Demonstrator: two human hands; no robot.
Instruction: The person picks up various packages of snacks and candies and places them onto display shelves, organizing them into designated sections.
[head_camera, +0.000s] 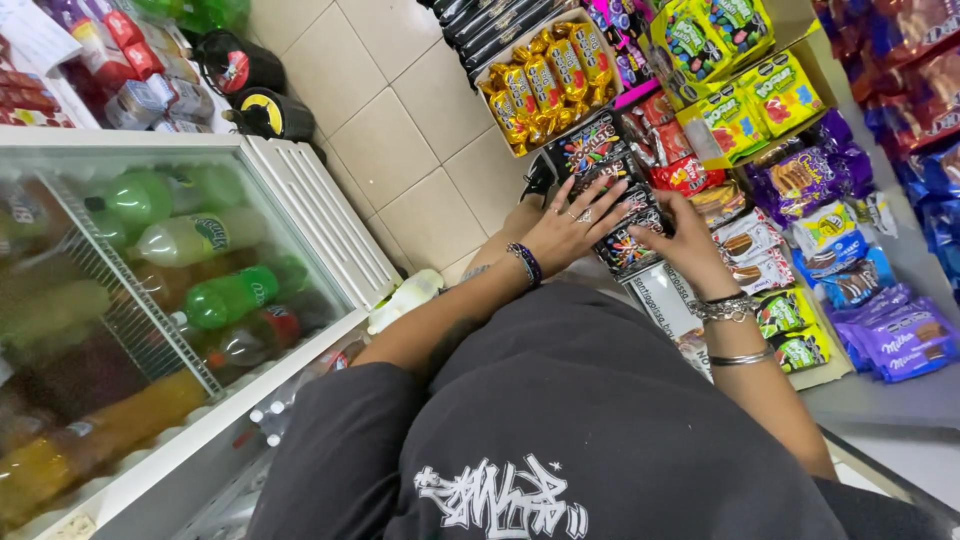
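My left hand lies flat, fingers spread, on a stack of black candy packs with coloured dots in a low display box. My right hand presses the same stack from the right side, fingers curled around its edge. Both wrists wear bracelets. More of these black packs sit just beyond my fingers. My dark shirt fills the lower middle of the view.
A glass-topped chest cooler with soft-drink bottles stands at left. Snack displays run along the right: gold-wrapped sweets, yellow-green bags, purple packs, biscuit packs. Beige tiled floor lies between.
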